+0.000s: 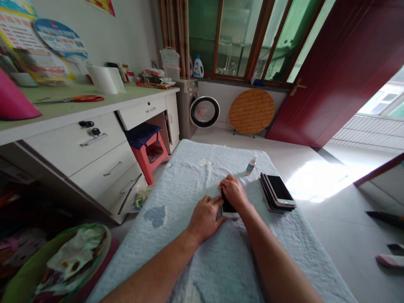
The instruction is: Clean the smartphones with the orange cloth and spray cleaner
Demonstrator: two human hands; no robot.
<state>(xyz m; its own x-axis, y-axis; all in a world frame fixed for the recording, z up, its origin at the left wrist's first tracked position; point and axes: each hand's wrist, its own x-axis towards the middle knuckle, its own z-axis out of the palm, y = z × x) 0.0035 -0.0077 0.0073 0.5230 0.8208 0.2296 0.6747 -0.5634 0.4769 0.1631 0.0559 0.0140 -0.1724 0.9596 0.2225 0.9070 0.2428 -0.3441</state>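
In the head view, a tablet-like device [227, 206] lies flat on a tabletop [176, 248] covered with a pale blue quilted cloth, in front of the person and between both hands. Its dark screen faces up, and a white border shows at the near end.

The left hand [205, 214] rests at the device's left side, fingers stretched forward and held close together, the thumb spread away from them near the lower corner. The right hand [233, 191] reaches over the device from the right, its fingers bent, the tips at the far left part of the screen. A small orange bit shows by those fingertips; it is too small to make out, and I cannot tell whether the right hand pinches it or only presses beside it.

Beyond the right hand stands a small white bottle [250, 166] with a blue label, upright. To the right of the hands sits a stack of similar devices [279, 189], the top one white-framed with a black screen.

On the left, a white desk [107, 151] carries scissors [86, 99] with red-orange handles and white paper rolls [104, 80]. A pinkish-red stool [145, 162] stands partly under it. Farther back, a washing machine [184, 105] has its round door swung outward.
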